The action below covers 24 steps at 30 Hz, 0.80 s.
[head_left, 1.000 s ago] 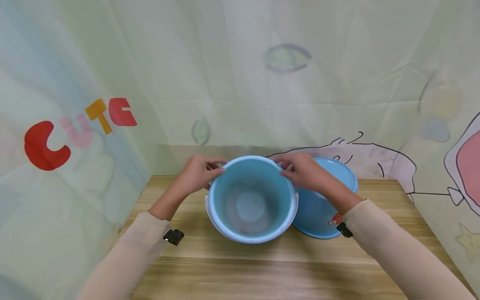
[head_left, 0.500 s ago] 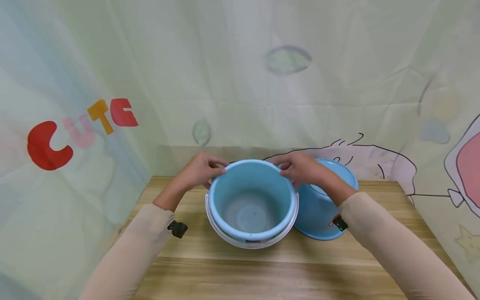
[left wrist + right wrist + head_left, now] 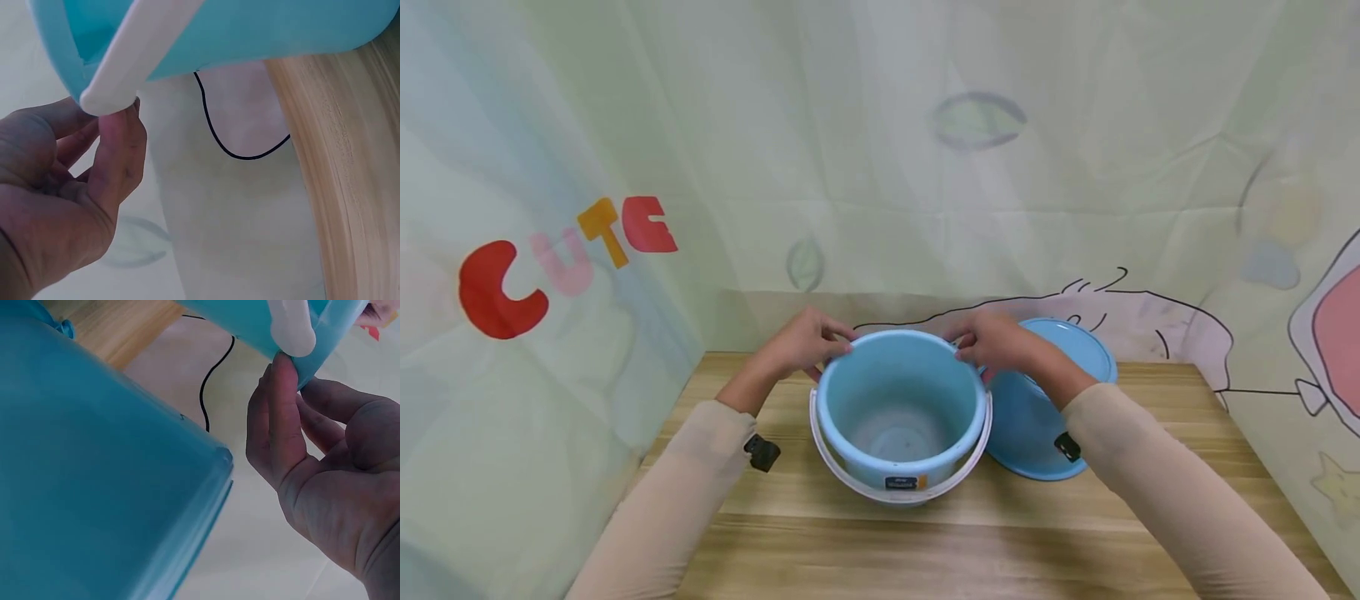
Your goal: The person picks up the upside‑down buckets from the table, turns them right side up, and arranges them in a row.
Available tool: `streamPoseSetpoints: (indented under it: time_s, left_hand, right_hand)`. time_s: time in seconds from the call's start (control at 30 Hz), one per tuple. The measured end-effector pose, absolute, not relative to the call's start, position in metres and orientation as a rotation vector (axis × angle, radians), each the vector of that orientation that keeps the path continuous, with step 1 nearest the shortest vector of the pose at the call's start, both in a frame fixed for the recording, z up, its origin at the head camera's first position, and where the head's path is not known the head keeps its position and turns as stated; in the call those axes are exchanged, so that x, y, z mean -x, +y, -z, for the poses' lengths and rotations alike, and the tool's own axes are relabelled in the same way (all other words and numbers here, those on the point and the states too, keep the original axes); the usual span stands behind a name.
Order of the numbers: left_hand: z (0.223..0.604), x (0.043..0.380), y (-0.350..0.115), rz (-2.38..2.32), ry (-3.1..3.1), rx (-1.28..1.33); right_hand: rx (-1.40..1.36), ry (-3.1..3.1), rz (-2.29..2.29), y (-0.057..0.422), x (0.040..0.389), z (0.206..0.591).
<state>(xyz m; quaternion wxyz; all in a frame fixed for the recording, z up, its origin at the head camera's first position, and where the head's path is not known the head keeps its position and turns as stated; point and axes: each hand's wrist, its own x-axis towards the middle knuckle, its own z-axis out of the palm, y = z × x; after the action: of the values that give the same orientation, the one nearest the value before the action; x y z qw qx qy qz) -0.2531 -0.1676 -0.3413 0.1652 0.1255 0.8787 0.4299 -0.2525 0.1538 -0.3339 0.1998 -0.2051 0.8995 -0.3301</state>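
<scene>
A light blue bucket is tilted, so its mouth faces me and its inside looks bare. Its white handle hangs down over the front, framing a small dark label. At the rim's far left, my left hand pinches the edge; the left wrist view shows its fingers beneath the handle's end. Opposite it, my right hand pinches the rim at the far right, with fingers under the other handle end. The bucket's base is mostly hidden in the head view.
Just right of the held bucket, a second blue bucket stands upside down, partly behind my right forearm. Both stand over a wood-grain table. A printed curtain hangs closely behind and along both sides.
The bucket's rim has tipped back and its base has swung down and towards me. The handle has dropped forward, uncovering the label. Both hands have kept hold of the rim.
</scene>
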Motion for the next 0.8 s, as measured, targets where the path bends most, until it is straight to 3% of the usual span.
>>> streamPoseSetpoints:
  time_s: [0.8]
  left_hand:
    - [0.358,0.249,-0.168,-1.175,2.617,-0.321]
  right_hand:
    - [0.620,2.681,0.809,0.143,0.244,0.345]
